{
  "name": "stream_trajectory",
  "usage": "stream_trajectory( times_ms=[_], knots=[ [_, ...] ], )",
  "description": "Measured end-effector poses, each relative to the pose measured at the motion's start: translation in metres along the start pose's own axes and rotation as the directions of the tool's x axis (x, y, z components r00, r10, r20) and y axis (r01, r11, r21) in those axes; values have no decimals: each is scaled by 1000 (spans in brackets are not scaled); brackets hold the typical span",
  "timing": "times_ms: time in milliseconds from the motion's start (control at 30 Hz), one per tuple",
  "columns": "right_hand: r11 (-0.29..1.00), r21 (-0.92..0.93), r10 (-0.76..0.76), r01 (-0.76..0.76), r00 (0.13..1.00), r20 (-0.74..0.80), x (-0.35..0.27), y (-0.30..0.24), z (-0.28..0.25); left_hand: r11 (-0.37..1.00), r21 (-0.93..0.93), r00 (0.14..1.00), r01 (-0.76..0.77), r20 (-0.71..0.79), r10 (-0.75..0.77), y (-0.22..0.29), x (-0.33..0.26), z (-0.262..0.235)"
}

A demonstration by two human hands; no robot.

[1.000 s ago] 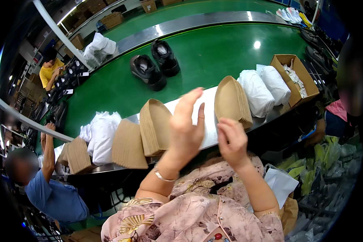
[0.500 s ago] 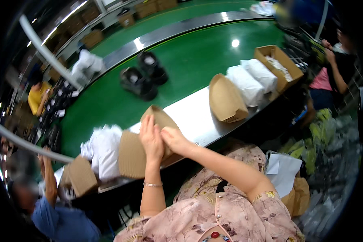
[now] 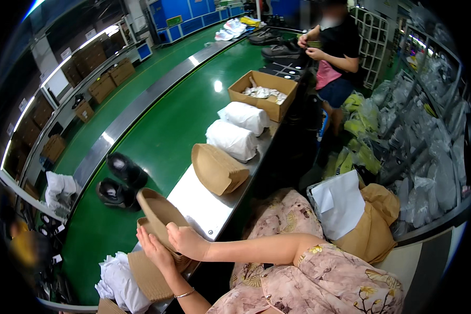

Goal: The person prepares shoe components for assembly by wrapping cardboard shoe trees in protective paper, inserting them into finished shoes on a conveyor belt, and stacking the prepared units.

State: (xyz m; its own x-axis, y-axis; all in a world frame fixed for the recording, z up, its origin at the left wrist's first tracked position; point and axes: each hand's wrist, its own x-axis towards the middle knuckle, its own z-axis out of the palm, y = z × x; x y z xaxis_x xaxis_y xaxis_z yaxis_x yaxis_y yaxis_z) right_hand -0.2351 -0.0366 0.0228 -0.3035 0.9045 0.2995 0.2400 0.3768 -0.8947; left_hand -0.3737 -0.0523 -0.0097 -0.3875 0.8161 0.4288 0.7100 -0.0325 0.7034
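Observation:
A curved brown cardboard sheet [image 3: 162, 212] stands upright at the metal edge of the green conveyor, between my hands and a pair of black shoes. My left hand [image 3: 156, 254] rests its stretched, flat fingers along the near side of the cardboard. Just right of it, my right hand [image 3: 188, 242] is closed on the cardboard's near edge; its fingertips are partly hidden. Close by my left wrist lies a stack of ribbed brown cardboard [image 3: 147, 276], beside a white paper bundle [image 3: 121, 281]. The black shoes [image 3: 121, 180] sit on the green belt [image 3: 157, 131] just beyond.
Along the metal ledge [image 3: 199, 204] stand another cardboard stack [image 3: 218, 170], white wrapped bundles [image 3: 233, 139] and an open carton [image 3: 277, 107] with white paper. A co-worker [image 3: 337, 47] stands at the far right. Plastic-wrapped items fill a rack [image 3: 424, 141]; a brown paper bag [image 3: 369, 225] is beside me.
The view has swung right, so the belt and shoes appear farther left. My right hand has closed at the cardboard's edge, and the palms, close together before, are now slightly apart.

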Motion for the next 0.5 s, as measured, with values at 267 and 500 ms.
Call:
stream_trajectory(
  times_ms=[267, 500],
  knots=[
    [888, 461, 163, -4, 938, -306, 13, 13, -113, 978, -206, 983, -8, -181, -30, 48, 2, -17],
    [407, 913, 433, -7, 882, -186, -78, 41, -205, 202, -771, 762, 604, 633, 138, 192, -36, 68]
  ],
)
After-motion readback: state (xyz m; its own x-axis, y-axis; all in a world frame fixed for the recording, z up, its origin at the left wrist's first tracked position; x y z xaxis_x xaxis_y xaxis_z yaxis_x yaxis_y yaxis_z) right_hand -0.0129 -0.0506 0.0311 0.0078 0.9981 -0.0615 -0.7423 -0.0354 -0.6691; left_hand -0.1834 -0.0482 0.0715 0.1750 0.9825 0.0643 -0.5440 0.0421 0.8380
